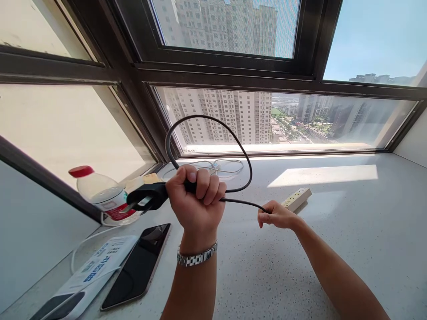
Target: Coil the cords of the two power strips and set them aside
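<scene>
My left hand (200, 200) is raised in the middle, its fingers wrapped round a black power cord (247, 155). From the thumb side of that fist sticks the cord's thick black plug-like end (148, 197), with an opening in it and a metal tip pointing left. Above the fist the cord bends in one large loop. A straight length runs rightward to my right hand (275, 214), which pinches it between thumb and fingers. Just behind the right hand, a cream power strip (296, 199) lies on the speckled white sill (260, 275).
To the left stand a red-capped plastic bottle (103, 195), a dark-screened tablet (138, 266) and a white box with blue print (96, 266). A thin white cable (230, 165) lies coiled near the dark-framed window (233, 82).
</scene>
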Available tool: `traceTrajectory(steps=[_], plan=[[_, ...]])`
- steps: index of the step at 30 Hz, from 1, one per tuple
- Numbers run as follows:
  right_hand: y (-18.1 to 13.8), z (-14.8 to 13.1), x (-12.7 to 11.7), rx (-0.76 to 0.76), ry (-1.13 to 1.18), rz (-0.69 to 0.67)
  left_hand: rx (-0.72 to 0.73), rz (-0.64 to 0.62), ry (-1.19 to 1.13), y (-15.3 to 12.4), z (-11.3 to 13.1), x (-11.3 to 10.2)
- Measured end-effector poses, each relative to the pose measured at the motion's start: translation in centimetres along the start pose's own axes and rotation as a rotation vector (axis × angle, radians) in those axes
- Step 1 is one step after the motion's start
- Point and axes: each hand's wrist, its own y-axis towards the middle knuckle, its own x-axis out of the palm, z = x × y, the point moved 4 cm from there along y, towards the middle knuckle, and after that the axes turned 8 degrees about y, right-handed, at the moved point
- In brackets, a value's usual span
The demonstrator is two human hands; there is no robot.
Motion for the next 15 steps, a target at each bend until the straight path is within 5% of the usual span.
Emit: traceTrajectory(steps=[3, 10, 15], plan=[[-0.2, 0.5, -1.2, -0.009, 0.018, 0.033, -0.011, 0.034, 0.005, 0.2, 0.6, -0.4], [-1.6, 3.4, -6.0, 0.245, -0.303, 0.263, 0.009, 0.063, 0.163, 0.4, 1.7, -1.4], [-2.8, 3.2, -7.9, 0.242, -0.313, 0.248, 0.093, 0.283, 0.238, 0.4, 2.8, -2.1]])
